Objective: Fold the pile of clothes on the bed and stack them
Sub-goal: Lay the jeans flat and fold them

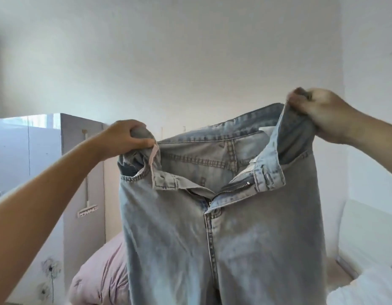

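The pale blue jeans [221,216] hang in the air in front of the person, held up by the waistband, the front facing the camera, the fly unzipped and the top button undone so the two flaps fall open. The legs drop straight down out of the bottom of the view. Denim of this kind is likely fairly heavy and limp rather than stiff: it drapes under its own weight, will not slip easily from a pinch, and cannot be damaged by firm handling. The waistband, doubled and stitched, looks like the soundest place to hold it, and the side seams just below the fingers would serve for bringing one leg over the other.

The left hand [127,137] has its fingers curled round a bunched corner of the waistband, thumb pressed on the near side; a pinkish strip of lining hangs just below the thumb. The right hand [318,115] sits higher and is blurred, but appears to pinch the opposite corner between thumb and curled fingers.

No brand or writing can be read; a pale tag inside the waistband, below the right fingers, is too small to make out.

Beneath the left hand lies a pink quilt [98,274], with a white cabinet [83,150] behind it bearing a dandelion decal, and white bedding [366,289] lies well below the right hand.
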The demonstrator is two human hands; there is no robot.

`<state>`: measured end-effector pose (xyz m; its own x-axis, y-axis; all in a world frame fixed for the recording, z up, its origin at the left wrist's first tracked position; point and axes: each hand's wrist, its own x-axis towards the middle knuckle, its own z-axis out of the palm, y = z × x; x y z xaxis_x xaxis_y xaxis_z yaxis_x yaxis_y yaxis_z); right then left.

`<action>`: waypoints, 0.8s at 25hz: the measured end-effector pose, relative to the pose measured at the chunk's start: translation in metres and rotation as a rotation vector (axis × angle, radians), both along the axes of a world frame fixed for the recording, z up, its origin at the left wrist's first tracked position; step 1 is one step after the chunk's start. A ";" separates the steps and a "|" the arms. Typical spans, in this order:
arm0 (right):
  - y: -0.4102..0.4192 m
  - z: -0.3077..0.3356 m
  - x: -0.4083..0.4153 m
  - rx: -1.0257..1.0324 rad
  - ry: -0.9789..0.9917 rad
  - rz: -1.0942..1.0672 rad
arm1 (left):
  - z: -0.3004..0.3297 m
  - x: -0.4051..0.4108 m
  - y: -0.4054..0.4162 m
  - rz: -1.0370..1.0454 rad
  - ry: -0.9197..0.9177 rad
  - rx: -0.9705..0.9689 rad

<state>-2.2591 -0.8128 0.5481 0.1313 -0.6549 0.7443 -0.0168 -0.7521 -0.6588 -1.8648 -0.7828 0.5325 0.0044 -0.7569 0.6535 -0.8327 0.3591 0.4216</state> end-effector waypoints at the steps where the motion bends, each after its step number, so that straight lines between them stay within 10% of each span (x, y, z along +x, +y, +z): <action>1: 0.006 0.008 -0.002 -0.019 0.053 0.031 | 0.008 -0.003 0.006 -0.005 -0.033 0.046; 5: 0.014 0.027 -0.018 -0.086 0.117 -0.061 | 0.023 -0.005 0.020 -0.030 -0.101 0.222; 12: 0.006 0.026 -0.040 -0.110 0.207 -0.422 | 0.025 -0.017 0.017 -0.162 0.477 -0.063; 20: 0.005 0.012 -0.036 -0.240 0.337 -0.761 | 0.002 -0.043 0.006 0.174 0.134 -0.374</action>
<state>-2.2948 -0.8074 0.5601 -0.0406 -0.4848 0.8737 -0.7377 -0.5752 -0.3535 -1.9080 -0.7770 0.5347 0.2146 -0.4483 0.8678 -0.8408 0.3674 0.3977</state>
